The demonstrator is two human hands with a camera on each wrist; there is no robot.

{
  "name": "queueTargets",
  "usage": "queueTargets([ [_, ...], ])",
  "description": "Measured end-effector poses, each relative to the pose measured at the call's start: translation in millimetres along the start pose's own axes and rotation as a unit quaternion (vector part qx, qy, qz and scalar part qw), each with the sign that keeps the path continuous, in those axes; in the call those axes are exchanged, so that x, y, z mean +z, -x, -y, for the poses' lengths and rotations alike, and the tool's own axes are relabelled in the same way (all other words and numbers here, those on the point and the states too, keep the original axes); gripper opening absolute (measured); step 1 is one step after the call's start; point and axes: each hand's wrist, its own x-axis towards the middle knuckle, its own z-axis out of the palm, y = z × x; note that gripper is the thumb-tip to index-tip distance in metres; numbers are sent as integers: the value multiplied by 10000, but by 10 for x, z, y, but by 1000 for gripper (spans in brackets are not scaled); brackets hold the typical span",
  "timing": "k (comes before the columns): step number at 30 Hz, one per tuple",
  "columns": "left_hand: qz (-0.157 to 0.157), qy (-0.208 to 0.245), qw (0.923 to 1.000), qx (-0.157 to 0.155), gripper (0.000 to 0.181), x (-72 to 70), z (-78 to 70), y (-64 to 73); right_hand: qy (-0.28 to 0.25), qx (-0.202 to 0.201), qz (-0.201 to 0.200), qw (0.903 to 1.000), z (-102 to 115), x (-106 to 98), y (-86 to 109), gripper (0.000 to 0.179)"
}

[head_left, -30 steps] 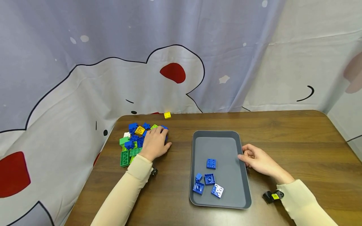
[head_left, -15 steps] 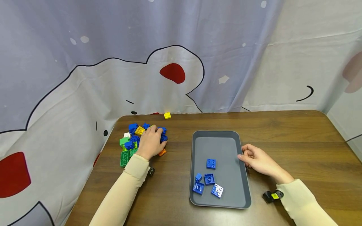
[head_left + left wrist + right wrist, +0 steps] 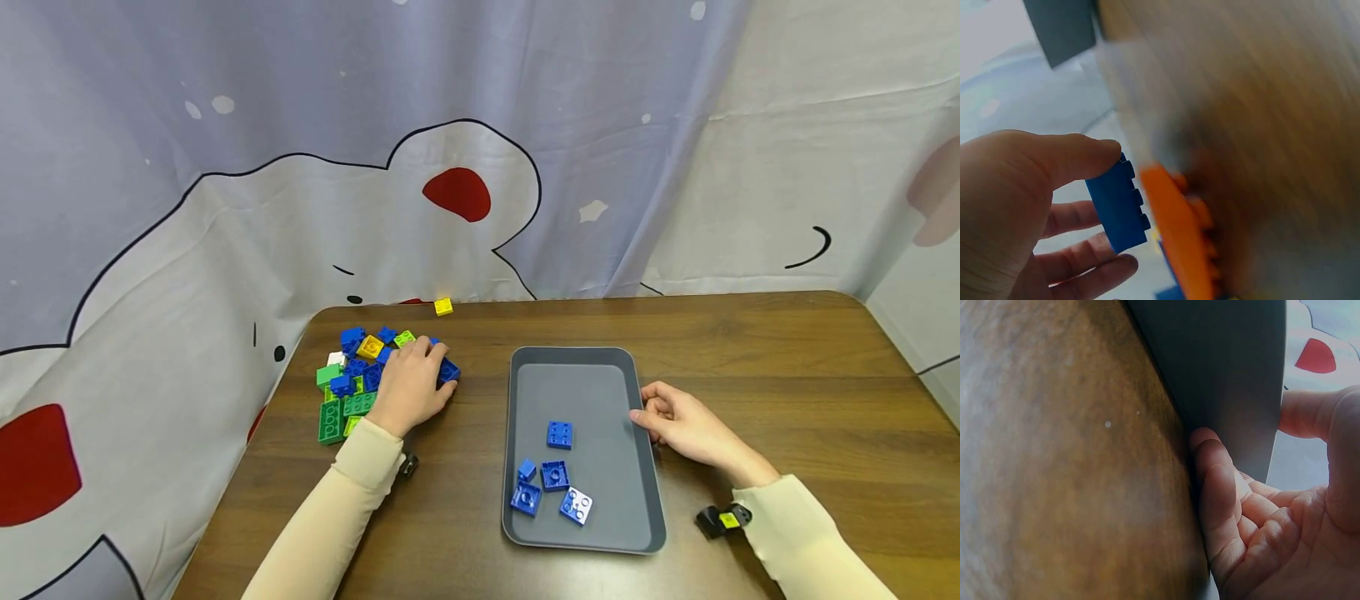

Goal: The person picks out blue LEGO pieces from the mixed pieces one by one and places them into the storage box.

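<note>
In the left wrist view my left hand [image 3: 1022, 200] pinches a blue toy building brick [image 3: 1119, 209] between thumb and fingers, its studs facing right. An orange brick [image 3: 1175, 228] lies just beyond it. From the head view, my left hand [image 3: 411, 387] is over the right side of a pile of bricks, with the blue brick [image 3: 448, 371] showing past its fingers. My right hand [image 3: 686, 425] holds the right rim of a grey tray [image 3: 600, 392], thumb on the rim. Its curled fingers [image 3: 1216, 481] press against the tray's outer wall in the right wrist view.
Several blue bricks lie in the tray's near half, one with a white top [image 3: 577, 506]. Green bricks [image 3: 331, 422], blue, yellow and white ones make up the pile at the table's left. A lone yellow brick [image 3: 443, 307] sits at the back edge, before a printed curtain [image 3: 600, 125].
My left hand shifted left over the pile, then back right, now with the blue brick held. The orange brick, visible half a second ago, is hidden in the head view. My right hand stays put.
</note>
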Motion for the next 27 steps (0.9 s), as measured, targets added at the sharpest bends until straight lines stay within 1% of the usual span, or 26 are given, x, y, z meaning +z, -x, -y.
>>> queueTargets([
  [4, -187, 318, 9989, 303, 53, -110, -185, 58, 9, 27, -3, 10000, -7, 3, -1, 41],
  [8, -246, 722, 9954, 579, 54, -215, -369, 113, 16, 65, -8, 10000, -9, 4, 2, 42],
  [11, -281, 880, 9928, 765, 53, -278, -500, 161, 28, 82, -4, 10000, -5, 4, 3, 42],
  [17, -390, 782, 9882, 1260, 52, -384, -768, 252, 63, 120, 4, 9999, -1, -3, 6, 42],
  [24, -261, 754, 9839, 1602, 53, -445, -1021, 339, 33, 77, -3, 10000, 10, 5, 13, 42],
  [27, -228, 810, 9799, 1808, 53, -460, -1121, 373, 36, 78, -8, 10000, 16, 3, 13, 42],
])
